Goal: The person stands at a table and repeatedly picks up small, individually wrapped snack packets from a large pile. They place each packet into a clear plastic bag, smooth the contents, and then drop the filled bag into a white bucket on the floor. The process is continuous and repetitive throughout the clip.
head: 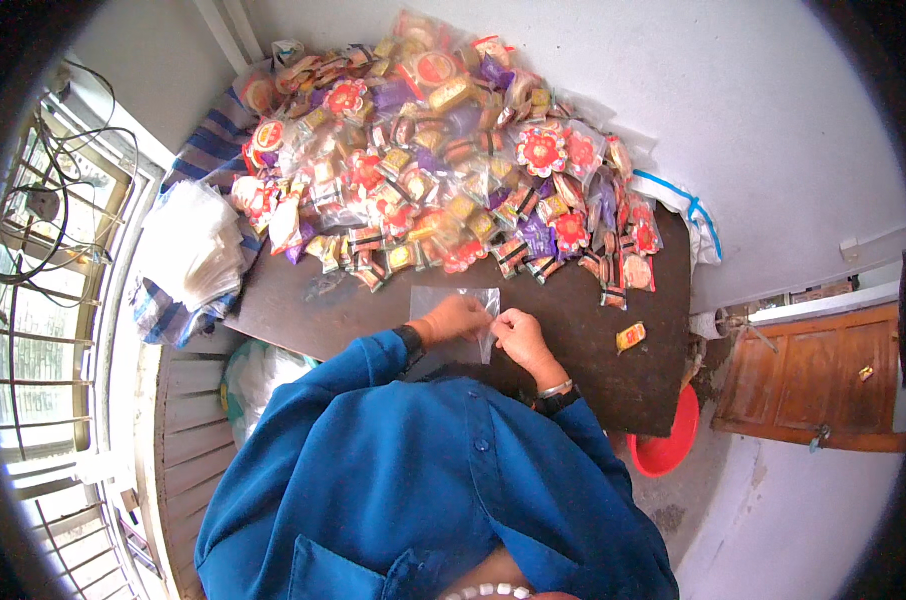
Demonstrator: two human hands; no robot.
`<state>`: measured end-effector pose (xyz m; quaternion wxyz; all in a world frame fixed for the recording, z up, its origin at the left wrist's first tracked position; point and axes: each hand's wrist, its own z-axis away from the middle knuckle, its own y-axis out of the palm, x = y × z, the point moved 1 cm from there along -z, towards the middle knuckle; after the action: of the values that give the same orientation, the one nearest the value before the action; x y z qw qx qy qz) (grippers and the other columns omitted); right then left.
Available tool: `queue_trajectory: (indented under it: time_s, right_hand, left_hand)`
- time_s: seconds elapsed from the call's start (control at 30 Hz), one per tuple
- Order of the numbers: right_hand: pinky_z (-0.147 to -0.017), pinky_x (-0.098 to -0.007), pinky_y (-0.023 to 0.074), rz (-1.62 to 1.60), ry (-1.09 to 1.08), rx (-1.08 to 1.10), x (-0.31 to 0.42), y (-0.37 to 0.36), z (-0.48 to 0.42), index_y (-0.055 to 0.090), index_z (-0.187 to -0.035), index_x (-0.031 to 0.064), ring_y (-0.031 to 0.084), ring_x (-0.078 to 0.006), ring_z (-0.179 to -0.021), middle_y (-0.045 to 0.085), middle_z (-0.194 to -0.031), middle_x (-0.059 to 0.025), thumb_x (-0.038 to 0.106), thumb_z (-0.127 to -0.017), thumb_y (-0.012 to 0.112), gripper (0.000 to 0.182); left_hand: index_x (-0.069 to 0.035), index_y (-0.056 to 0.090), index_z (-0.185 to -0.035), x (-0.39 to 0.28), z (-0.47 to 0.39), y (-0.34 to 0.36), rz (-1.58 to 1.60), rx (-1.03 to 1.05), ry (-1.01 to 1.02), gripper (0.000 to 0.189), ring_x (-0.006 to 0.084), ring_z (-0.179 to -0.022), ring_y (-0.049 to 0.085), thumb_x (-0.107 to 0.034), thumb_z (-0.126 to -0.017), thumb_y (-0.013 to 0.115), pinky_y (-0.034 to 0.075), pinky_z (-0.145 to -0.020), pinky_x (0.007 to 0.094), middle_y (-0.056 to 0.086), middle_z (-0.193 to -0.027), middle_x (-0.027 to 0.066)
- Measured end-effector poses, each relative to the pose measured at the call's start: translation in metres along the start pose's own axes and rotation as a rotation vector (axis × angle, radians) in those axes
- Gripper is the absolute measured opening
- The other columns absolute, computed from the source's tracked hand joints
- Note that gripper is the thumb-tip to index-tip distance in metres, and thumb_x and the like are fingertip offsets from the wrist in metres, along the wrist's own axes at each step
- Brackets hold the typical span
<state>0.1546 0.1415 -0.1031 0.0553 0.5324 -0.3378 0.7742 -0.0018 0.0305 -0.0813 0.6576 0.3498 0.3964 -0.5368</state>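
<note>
A clear plastic bag (pixel 427 298) lies flat above the dark table (pixel 333 307), right in front of my body. My left hand (pixel 454 318) is over the bag, its fingers pinching the film near the right-hand edge. At that same edge, my right hand (pixel 525 339) grips the plastic between thumb and fingers. The fingertips of both hands almost meet, and the bag seems to have nothing inside. Beyond the hands rises a large heap of small wrapped snacks (pixel 400 187), in red flower-shaped, purple, yellow and black-banded packets.
A stack of clear bags (pixel 190 244) rests on blue-striped cloth (pixel 216 142) at the left. One yellow packet (pixel 631 337) lies alone on the table's right side. A red basin (pixel 666 442) stands below the right edge. Bundled plastic (pixel 269 379) sits below the left edge.
</note>
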Motion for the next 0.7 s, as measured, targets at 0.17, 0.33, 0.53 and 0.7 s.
queue_trajectory:
  time_s: [0.17, 0.33, 0.53, 0.7]
  right_hand:
    - [-0.052, -0.0294, 0.0485, 0.008, 0.085, -0.113, -0.011, -0.009, 0.0, 0.061, -0.081, -0.0016, 0.061, -0.0145, -0.055, 0.062, -0.067, -0.0075, 0.013, -0.085, 0.063, 0.015]
    - [-0.05, -0.0297, 0.0477, 0.15, 0.133, -0.051, -0.01, -0.022, -0.001, 0.061, -0.08, -0.0011, 0.059, -0.0139, -0.052, 0.061, -0.065, -0.0065, 0.014, -0.085, 0.064, 0.016]
    - [-0.047, -0.0267, 0.0449, -0.082, 0.175, -0.04, 0.027, -0.073, -0.03, 0.062, -0.085, 0.0, 0.058, -0.0111, -0.054, 0.062, -0.069, -0.0041, 0.02, -0.09, 0.063, 0.02]
    - [-0.05, -0.0252, 0.0469, -0.277, 0.105, -0.377, 0.056, -0.146, -0.089, 0.062, -0.094, -0.0014, 0.059, -0.0109, -0.055, 0.064, -0.072, -0.0043, 0.018, -0.092, 0.061, 0.019]
  left_hand:
    - [-0.004, 0.06, -0.096, 0.012, -0.003, 0.001, 0.075, -0.113, 0.044, 0.018, 0.0136, -0.061, 0.062, -0.019, -0.088, 0.066, 0.052, -0.055, 0.0286, 0.065, -0.079, 0.0063]
    - [-0.008, 0.056, -0.097, 0.018, -0.002, 0.002, 0.175, -0.228, 0.082, 0.01, 0.0093, -0.051, 0.053, -0.013, -0.09, 0.062, 0.043, -0.044, 0.0264, 0.061, -0.073, 0.0018]
    - [-0.011, 0.057, -0.095, 0.031, -0.009, 0.004, 0.041, -0.309, 0.191, 0.011, 0.0067, -0.05, 0.047, -0.019, -0.093, 0.063, 0.036, -0.042, 0.0241, 0.059, -0.072, -0.0014]
    - [-0.011, 0.057, -0.094, 0.026, -0.006, 0.008, 0.032, -0.305, 0.224, 0.013, 0.005, -0.052, 0.047, -0.023, -0.094, 0.062, 0.036, -0.044, 0.0228, 0.06, -0.071, -0.0022]
